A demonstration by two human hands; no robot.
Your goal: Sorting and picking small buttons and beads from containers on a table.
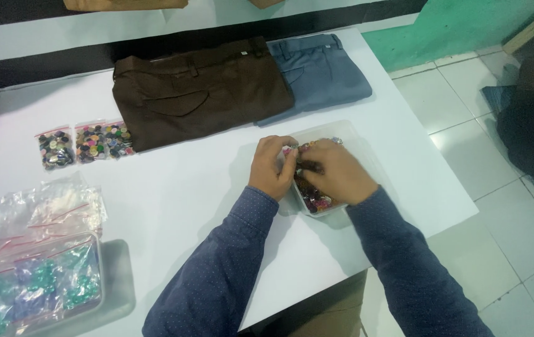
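Observation:
My left hand and my right hand meet over a clear plastic container full of small mixed-colour buttons on the white table. Both hands pinch at a small clear bag of buttons held between them above the container. The fingertips are bunched together and partly hide the bag. Dark blue dotted sleeves cover both forearms.
Folded brown trousers and folded grey-blue trousers lie at the far side. Two small bags of buttons sit at left. A clear box with bagged green and blue pieces stands at near left. Tiled floor lies to the right.

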